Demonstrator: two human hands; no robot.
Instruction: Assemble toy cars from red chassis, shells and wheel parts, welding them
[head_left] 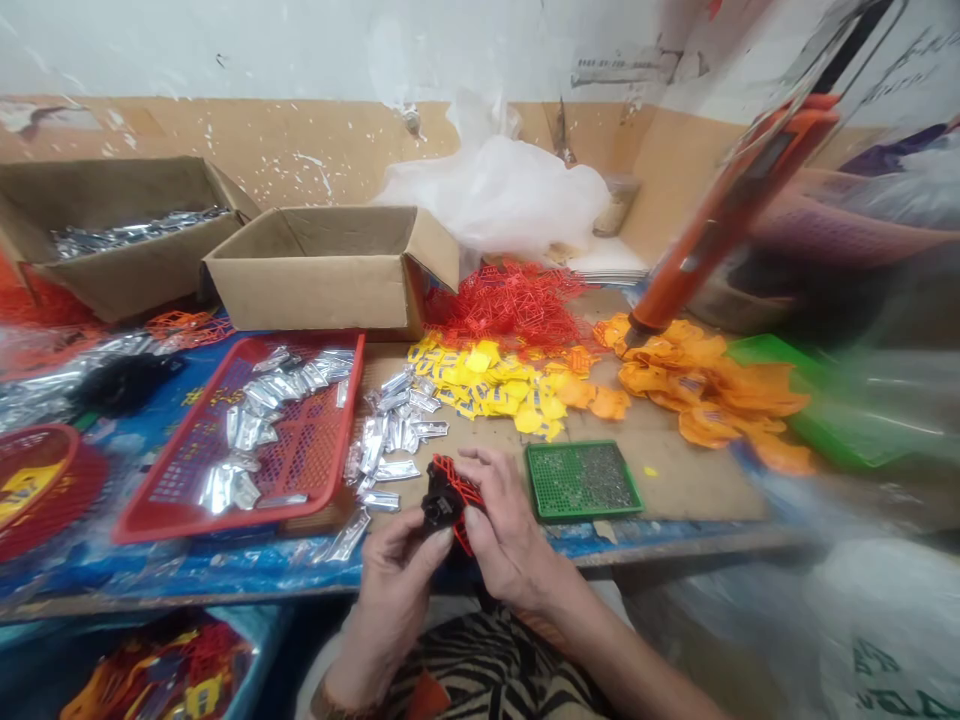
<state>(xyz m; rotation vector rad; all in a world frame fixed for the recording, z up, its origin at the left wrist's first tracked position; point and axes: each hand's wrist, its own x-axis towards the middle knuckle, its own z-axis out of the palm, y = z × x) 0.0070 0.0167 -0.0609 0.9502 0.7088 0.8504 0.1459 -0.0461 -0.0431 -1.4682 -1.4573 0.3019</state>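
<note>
Just past the table's front edge, my left hand [397,575] pinches a small black plastic part [441,505]. My right hand [511,535] is closed on a red lattice piece [466,487], pressed against the black part. The fingers partly cover both pieces, so I cannot tell how they fit together. Close by on the left lie loose silver pieces [394,435]. To the right of my right hand stands a green tray [547,510] of small metal bits, likely screws. An orange power screwdriver [731,215] hangs above the table at the right.
A red basket [349,430] with silver pieces stands left of my hands. Behind are a cardboard box [315,290], a red lattice pile [517,305] and yellow pieces [487,375]. Orange pieces [697,385] lie at the right. A bag of coloured parts [172,670] sits below the table.
</note>
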